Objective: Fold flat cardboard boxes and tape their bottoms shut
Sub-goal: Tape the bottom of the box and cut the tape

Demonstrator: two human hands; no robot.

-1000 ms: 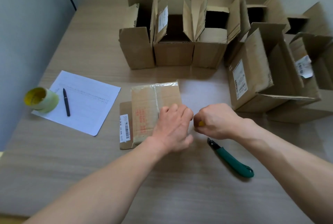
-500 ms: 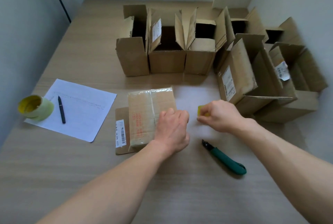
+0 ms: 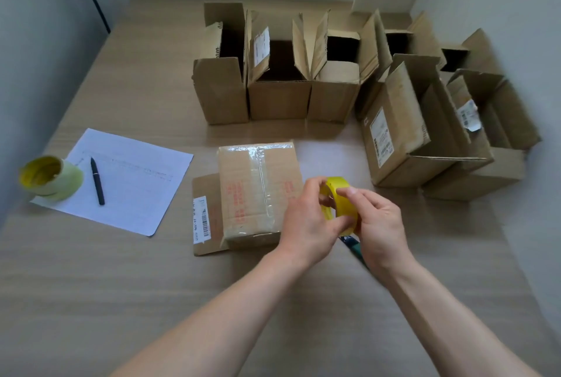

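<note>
A cardboard box (image 3: 255,188) stands bottom up at the table's middle, clear tape running along its seam and one flap with a barcode label lying flat at its left. Just right of it, above the table, both hands hold a yellow tape roll (image 3: 339,187). My left hand (image 3: 309,218) grips the roll's near left side. My right hand (image 3: 375,221) grips its right side, thumb on the rim. Under my hands lies a green utility knife (image 3: 353,247), mostly hidden.
Several folded open-topped boxes (image 3: 279,82) stand in a row at the back and in a cluster at the right (image 3: 425,133). A paper sheet (image 3: 130,179) with a black pen (image 3: 97,180) lies at the left, beside a second yellow tape roll (image 3: 50,176).
My left hand has lifted off the box and joined my right hand on the yellow tape roll, which is now raised and plainly visible. The view has tilted up.
</note>
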